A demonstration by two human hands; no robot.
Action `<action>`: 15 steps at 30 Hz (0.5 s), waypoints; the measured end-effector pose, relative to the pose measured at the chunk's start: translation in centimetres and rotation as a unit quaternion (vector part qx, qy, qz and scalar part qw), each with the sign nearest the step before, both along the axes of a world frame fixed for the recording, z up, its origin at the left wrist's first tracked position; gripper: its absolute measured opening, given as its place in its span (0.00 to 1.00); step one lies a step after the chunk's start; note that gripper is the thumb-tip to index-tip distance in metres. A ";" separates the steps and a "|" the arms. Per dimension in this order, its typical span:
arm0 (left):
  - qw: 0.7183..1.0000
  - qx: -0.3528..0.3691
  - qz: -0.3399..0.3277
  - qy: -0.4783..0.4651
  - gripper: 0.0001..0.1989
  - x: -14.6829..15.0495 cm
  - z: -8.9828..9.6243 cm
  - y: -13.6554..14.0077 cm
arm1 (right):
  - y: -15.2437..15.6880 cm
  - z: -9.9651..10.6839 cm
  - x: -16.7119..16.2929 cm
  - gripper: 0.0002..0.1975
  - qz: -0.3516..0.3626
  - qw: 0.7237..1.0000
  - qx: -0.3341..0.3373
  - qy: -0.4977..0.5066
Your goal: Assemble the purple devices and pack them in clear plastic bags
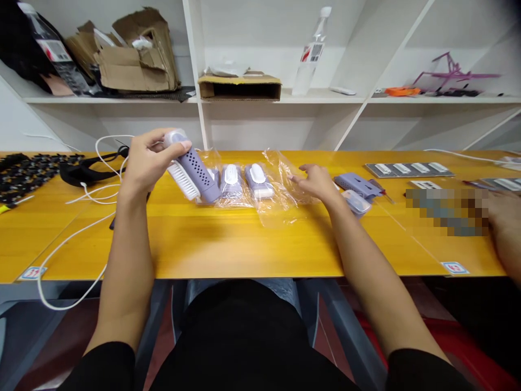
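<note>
My left hand [152,155] is closed round the top of a lilac cleaning brush [197,168], tilted above the table, its white bristles facing down and left. Just behind and right of it, two more lilac-and-white brushes, a middle one [231,182] and a right one [259,182], lie in clear wrapping. A crinkled clear plastic bag [280,190] spreads beside them. My right hand [313,182] is over the bag's right side, fingers apart and seemingly touching the film. Right of that hand lie a lilac perforated part [358,184] and a small clear-covered piece [356,202].
A white cable [77,233] loops over the table's left front edge near dark glasses [91,168]. At the right, a co-worker's hand [504,222] is beside a blurred patch. Grey strips with white pieces [411,169] lie behind. Shelves hold a bottle [311,54] and torn cardboard [136,68].
</note>
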State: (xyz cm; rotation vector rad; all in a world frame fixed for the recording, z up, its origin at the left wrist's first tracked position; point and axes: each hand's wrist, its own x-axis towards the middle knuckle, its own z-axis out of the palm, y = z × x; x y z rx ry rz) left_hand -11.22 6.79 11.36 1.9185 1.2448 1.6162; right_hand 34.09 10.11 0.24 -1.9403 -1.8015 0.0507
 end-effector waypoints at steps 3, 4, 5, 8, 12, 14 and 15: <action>0.999 0.010 0.000 -0.033 0.17 2.2 -1.0 1.0 | 0.4 -1.0 -0.6 0.42 0.040 0.999 -0.016 -0.002; 0.999 0.014 0.004 -0.038 0.16 2.9 -1.4 1.3 | 0.5 -1.3 -1.0 0.42 0.047 0.998 -0.027 -0.013; 0.999 0.018 0.005 -0.040 0.16 3.5 -1.8 1.6 | 0.6 -1.5 -1.3 0.40 0.049 0.998 -0.040 -0.027; 0.999 0.018 -0.003 -0.045 0.15 4.8 -2.9 2.1 | 0.8 -1.9 -2.3 0.30 0.037 0.993 -0.079 -0.075; 0.997 -0.004 0.013 -0.077 0.18 5.5 -3.8 2.5 | 0.9 -1.7 -2.8 0.15 0.013 0.992 -0.082 -0.090; 0.993 -0.032 0.031 -0.107 0.20 5.7 -4.1 2.8 | 0.8 -1.2 -2.6 0.14 -0.002 0.994 -0.067 -0.086; 0.990 -0.053 0.036 -0.124 0.22 5.8 -4.3 3.0 | 0.8 -0.9 -2.3 0.15 -0.009 0.996 -0.051 -0.076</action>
